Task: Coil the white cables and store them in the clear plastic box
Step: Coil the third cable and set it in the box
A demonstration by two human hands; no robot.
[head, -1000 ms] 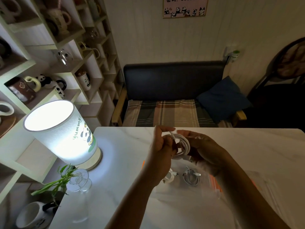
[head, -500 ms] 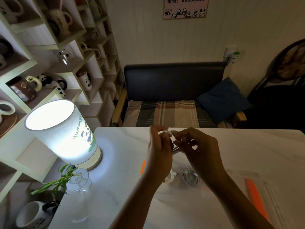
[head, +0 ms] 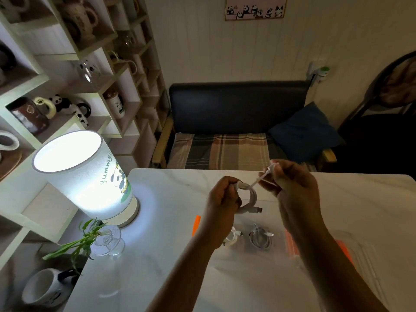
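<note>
The left hand (head: 221,199) is curled around a coil of white cable (head: 248,200), gripping the loops at their top so that the coil hangs above the counter (head: 171,233), with one connector end (head: 258,209) jutting out to the right at the bottom of the loop. The right hand (head: 292,188) is raised a little higher and farther right, pinching the cable's free end (head: 271,168) between thumb and fingertips; a short stretch of cable runs taut on a slant from the coil up to that pinch. Below the hands, two more coiled white cables lie on the counter inside the clear plastic box (head: 290,258), one (head: 231,238) partly hidden behind the left wrist and the other (head: 261,238) just to its right. The box's walls are hard to trace, though orange latches (head: 196,225) show at its left and right edges. A lit lamp (head: 85,176) with a panda print stands at the counter's left side.
</note>
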